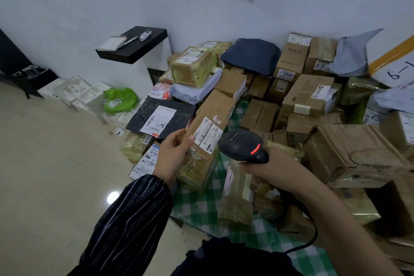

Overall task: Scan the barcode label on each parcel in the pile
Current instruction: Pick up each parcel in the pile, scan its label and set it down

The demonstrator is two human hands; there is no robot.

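Observation:
A long brown cardboard parcel [212, 116] lies tilted at the pile's near left side, with a white barcode label [207, 133] on its near end. My left hand [173, 154] grips that near end, thumb beside the label. My right hand [266, 163] is shut on a black handheld barcode scanner [240, 144] with a red light lit. The scanner's head sits just right of the label, close to it. Its black cable [311, 237] runs down under my right forearm.
Many cardboard boxes and mailer bags are heaped on a green checked cloth [201, 206] against the white wall. A black flat parcel [161, 116] and a green bag [119, 99] lie left of the pile. A black shelf [132, 48] juts from the wall. Tiled floor [56, 163] spreads to the left.

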